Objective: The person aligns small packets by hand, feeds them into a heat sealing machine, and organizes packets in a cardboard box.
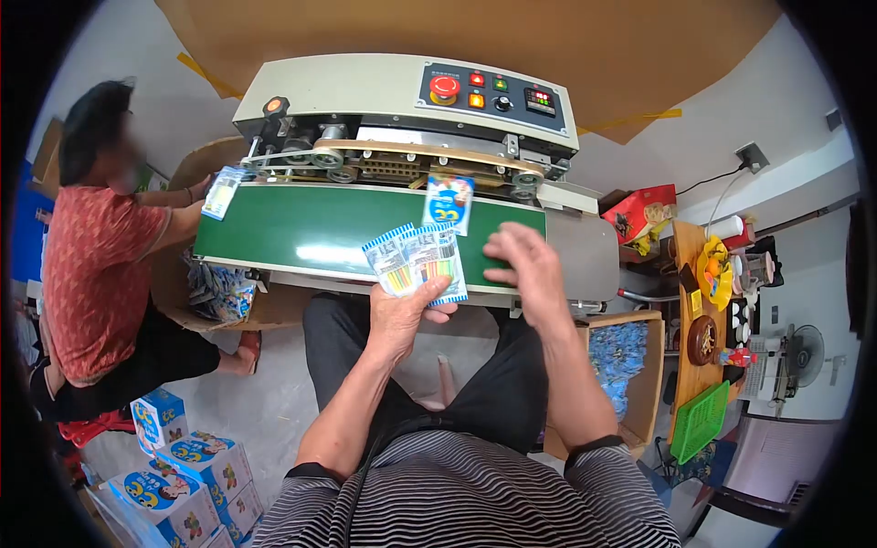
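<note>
My left hand [402,315] is closed around a few small blue-and-white packets [427,260], fanned out above the front edge of the green conveyor belt [311,224]. Thin coloured sticks show through their clear windows. To the right, my right hand [525,265] hovers over the belt with its fingers apart and nothing in them. Another packet [448,201] stands at the sealing machine's [365,91] band, its top edge against the rollers. At the belt's left end is one more packet [222,192], close to a co-worker's hand.
A co-worker in a red top [100,274] sits at the left, beside a large cardboard box [283,306] with packets in it. Printed boxes [164,493] are stacked at lower left. On the right are a carton of packets [653,365] and a wooden table [685,310].
</note>
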`<state>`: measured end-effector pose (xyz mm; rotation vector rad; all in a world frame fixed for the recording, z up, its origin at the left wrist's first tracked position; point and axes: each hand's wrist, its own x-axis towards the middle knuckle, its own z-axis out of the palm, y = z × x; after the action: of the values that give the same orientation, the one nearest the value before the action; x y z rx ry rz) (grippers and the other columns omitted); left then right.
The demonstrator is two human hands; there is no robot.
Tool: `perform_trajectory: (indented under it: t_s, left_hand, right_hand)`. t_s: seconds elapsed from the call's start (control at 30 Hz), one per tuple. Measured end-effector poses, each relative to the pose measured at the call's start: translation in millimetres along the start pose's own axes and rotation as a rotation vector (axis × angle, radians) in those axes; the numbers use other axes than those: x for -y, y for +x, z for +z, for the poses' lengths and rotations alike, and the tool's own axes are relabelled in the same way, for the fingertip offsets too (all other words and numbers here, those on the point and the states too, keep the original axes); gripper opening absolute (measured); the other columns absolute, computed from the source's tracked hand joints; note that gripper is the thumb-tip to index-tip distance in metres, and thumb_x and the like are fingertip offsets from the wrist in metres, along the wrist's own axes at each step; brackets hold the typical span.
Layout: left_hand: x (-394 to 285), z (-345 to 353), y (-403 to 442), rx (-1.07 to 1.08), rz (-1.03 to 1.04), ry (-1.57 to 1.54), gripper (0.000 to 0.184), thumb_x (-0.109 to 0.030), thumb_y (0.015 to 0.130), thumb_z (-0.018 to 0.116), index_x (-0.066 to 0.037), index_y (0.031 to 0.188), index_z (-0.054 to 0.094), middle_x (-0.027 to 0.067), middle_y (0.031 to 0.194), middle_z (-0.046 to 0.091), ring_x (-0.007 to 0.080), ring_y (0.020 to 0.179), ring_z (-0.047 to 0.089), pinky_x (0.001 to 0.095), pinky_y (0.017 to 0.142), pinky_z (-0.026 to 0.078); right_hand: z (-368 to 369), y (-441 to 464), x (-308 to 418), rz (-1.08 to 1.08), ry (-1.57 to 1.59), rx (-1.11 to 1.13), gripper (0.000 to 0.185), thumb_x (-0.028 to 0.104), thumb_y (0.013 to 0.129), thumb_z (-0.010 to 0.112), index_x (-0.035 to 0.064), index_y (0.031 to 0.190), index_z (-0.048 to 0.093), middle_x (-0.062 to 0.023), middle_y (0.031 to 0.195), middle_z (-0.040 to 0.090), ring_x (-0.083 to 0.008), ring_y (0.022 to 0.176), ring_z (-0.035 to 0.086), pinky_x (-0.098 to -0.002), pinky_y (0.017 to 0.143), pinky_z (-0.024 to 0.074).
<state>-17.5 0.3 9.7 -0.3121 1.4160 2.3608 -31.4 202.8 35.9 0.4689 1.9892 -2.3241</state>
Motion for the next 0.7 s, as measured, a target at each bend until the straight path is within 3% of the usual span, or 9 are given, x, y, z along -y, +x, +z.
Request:
perform_trajectory:
  t_s: [0.07,0.17,0.2,0.3,0.4,0.7]
  left_hand:
    - [4.8,3.5,-2.2,0.051,-0.008,0.034,0.042,-0.012,0.092,0.077,0.006,0.126,0.062,0.0167,0.107,0.073,0.0231,0.078,0.075,0.0270,0.057,0.062]
    - [10.3,11.0,-5.4,0.150,-0.024,0.103,0.041,-0.015,0.094,0.075,0.007,0.126,0.062,0.0176,0.108,0.073,0.0234,0.079,0.075,0.0279,0.058,0.063]
    - [10.7,13.0,-6.3,0.154,-0.041,0.075,0.040,-0.017,0.096,0.073,0.007,0.126,0.062,0.0180,0.108,0.073,0.0237,0.079,0.075,0.0286,0.059,0.063]
    - [8.6,12.6,-6.1,0.154,-0.068,0.015,0.041,-0.021,0.099,0.070,0.008,0.126,0.062,0.0188,0.109,0.073,0.0242,0.080,0.075,0.0299,0.061,0.063]
    - [3.1,2.3,-3.5,0.183,-0.048,0.110,0.044,-0.027,0.102,0.065,0.009,0.127,0.061,0.0202,0.111,0.072,0.0249,0.083,0.075,0.0310,0.063,0.064]
    - [-5.9,-5.3,7.8,0.238,-0.150,0.181,0.042,-0.030,0.102,0.066,0.006,0.124,0.064,0.0183,0.099,0.075,0.0218,0.071,0.074,0.0285,0.058,0.061]
  right_hand:
    - [1.2,-16.7,-6.3,-0.005,-0.010,0.040,0.033,0.021,0.103,0.062,-0.0029,0.126,0.062,-0.0105,0.108,0.072,-0.0197,0.102,0.071,-0.0363,0.083,0.0630]
    - [-2.2,-24.8,-19.5,-0.038,-0.047,0.359,0.031,0.019,0.104,0.060,-0.0010,0.127,0.062,-0.0104,0.111,0.072,-0.0196,0.101,0.072,-0.0346,0.080,0.0639]
    - [-7.5,-24.4,-18.7,-0.041,-0.047,0.358,0.031,0.019,0.104,0.060,-0.0010,0.127,0.062,-0.0104,0.111,0.072,-0.0196,0.101,0.072,-0.0346,0.080,0.0639]
    - [-30.3,-14.0,2.5,0.039,0.127,-0.040,0.028,0.016,0.104,0.059,0.0001,0.127,0.063,-0.0103,0.113,0.072,-0.0195,0.100,0.072,-0.0321,0.076,0.0646]
    - [-65.2,13.7,5.9,-0.001,0.040,-0.170,0.026,0.015,0.103,0.060,0.0000,0.125,0.064,-0.0099,0.113,0.072,-0.0186,0.097,0.073,-0.0309,0.073,0.0649]
    - [-58.3,63.3,-1.2,0.162,0.005,-0.008,0.031,0.016,0.103,0.061,-0.0035,0.127,0.061,-0.0106,0.116,0.071,-0.0187,0.100,0.072,-0.0332,0.076,0.0647]
